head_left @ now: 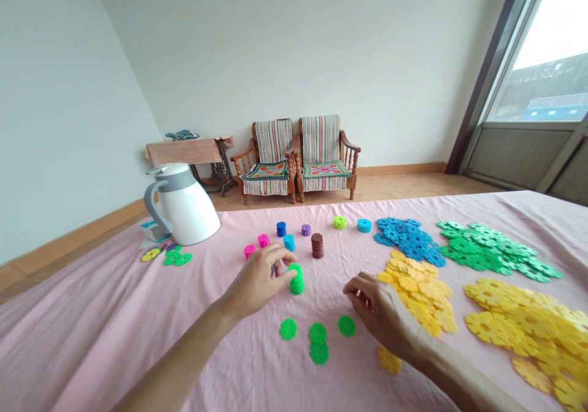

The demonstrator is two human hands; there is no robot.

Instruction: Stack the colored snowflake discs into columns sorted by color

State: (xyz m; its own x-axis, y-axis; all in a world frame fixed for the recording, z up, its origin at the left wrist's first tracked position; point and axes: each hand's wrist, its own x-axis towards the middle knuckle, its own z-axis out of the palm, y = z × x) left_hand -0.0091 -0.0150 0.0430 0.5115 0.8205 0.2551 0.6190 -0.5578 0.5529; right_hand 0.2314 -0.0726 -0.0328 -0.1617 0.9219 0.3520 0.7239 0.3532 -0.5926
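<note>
Pinching top of green stack (297,285), left hand (261,274); right hand (380,308) curled near yellow pile (425,286), grip contents unclear.

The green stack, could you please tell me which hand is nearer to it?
The left hand, its thumb and fingertips at the top of the green stack. The right hand is apart, to the stack's right.

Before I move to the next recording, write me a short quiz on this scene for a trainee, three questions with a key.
1. Which hand has its fingers at the bright green stack?
2. True or false: the white jug stands on the pink cloth.
3. How many armchairs show by the wall? A: one; B: two; C: three.

Key:
1. The left hand.
2. True.
3. B.
</note>
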